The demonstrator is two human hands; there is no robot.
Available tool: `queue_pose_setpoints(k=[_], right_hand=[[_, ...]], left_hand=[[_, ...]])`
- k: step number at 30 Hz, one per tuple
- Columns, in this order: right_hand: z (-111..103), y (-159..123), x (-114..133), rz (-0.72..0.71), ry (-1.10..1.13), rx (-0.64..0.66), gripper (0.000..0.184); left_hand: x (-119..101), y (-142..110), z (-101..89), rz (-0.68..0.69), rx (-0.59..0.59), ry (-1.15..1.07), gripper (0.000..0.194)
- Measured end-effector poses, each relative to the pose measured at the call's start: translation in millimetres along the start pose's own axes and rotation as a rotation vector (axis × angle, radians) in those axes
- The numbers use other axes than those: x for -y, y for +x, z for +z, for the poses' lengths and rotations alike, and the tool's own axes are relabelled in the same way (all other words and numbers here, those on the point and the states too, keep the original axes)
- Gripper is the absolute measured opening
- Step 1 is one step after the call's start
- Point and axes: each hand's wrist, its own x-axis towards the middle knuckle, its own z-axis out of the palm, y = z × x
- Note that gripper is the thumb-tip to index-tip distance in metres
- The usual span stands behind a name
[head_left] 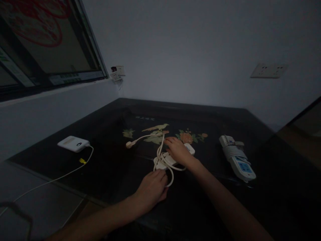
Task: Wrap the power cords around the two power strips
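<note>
A white power strip [190, 148] lies on the dark tabletop in front of me, slanting up to the right. Its cream power cord [160, 152] forms loose loops over the strip's left part. From the loops the cord runs left to a round plug [128, 145] resting on the table. My left hand [153, 186] is closed on a cord loop at the strip's near left end; its fingertips are partly hidden. My right hand [177, 149] reaches across the strip, its fingers bent together against the upper cord strand. That hand covers part of the strip.
On the right lies another power strip [242, 167] with its grey cord wrapped round it. A white box-like device [73, 143] sits at left, its cable [54, 180] trailing off the near edge. Wall sockets [269, 70] are at the back; a window [50, 43] is at left.
</note>
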Motion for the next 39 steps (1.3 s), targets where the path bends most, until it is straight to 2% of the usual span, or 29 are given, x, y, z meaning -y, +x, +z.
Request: queue_pose_setpoints(k=[3,6,8,11,13,15,17,19,21,23,25,30,32,35,37,39], right_hand=[[7,-2,-3,-0.005,-0.009,-0.033,0.033],[11,-3,-6,-0.005,-0.015,-0.065,0.029],[12,-4,-6,-0.006,-0.019,-0.079,0.027],[12,-4,-5,-0.007,-0.029,-0.094,0.023],[12,-4,-4,0.0,-0.044,-0.105,0.019],[12,-4,-2,0.007,-0.062,-0.114,0.016],[12,-5,-1,0.007,-0.077,-0.116,0.013],[12,-5,0,0.008,-0.089,-0.118,0.011],[12,-5,1,0.022,-0.101,-0.123,0.009],[12,-5,1,0.038,-0.109,-0.125,0.009],[12,-4,1,0.047,-0.111,-0.122,0.009],[11,-3,2,0.061,-0.103,-0.106,0.009],[12,-3,1,0.073,-0.098,-0.096,0.01],[12,-4,1,0.08,-0.088,-0.084,0.012],[12,-4,1,0.073,-0.081,-0.079,0.012],[11,-4,2,0.062,-0.074,-0.071,0.012]], left_hand=[[-3,-6,-3.1,-0.027,0.006,-0.038,0.011],[-1,-18,-7.9,-0.1,0.014,-0.189,0.006],[4,-27,-10.3,-0.183,-0.039,-0.387,0.02],[17,-40,-12.9,-0.319,-0.189,-0.854,0.026],[26,-47,-15.2,-0.399,-0.351,-1.179,0.024],[35,-52,-17.6,-0.481,-0.566,-1.402,0.036],[45,-56,-18.7,-0.567,-0.711,-1.546,0.052],[56,-59,-17.9,-0.655,-0.738,-1.653,0.059],[67,-61,-15.7,-0.741,-0.674,-1.695,0.051],[78,-62,-12.6,-0.77,-0.576,-1.632,0.039],[86,-63,-8.3,-0.711,-0.539,-1.415,0.032],[85,-61,8.4,-0.449,-0.58,-0.515,0.03],[79,-60,13.0,-0.384,-0.581,-0.248,0.035],[66,-59,10.6,-0.3,-0.627,0.0,0.034],[57,-57,3.1,-0.217,-0.675,0.099,0.025],[47,-54,-6.2,-0.12,-0.71,0.159,0.026]])
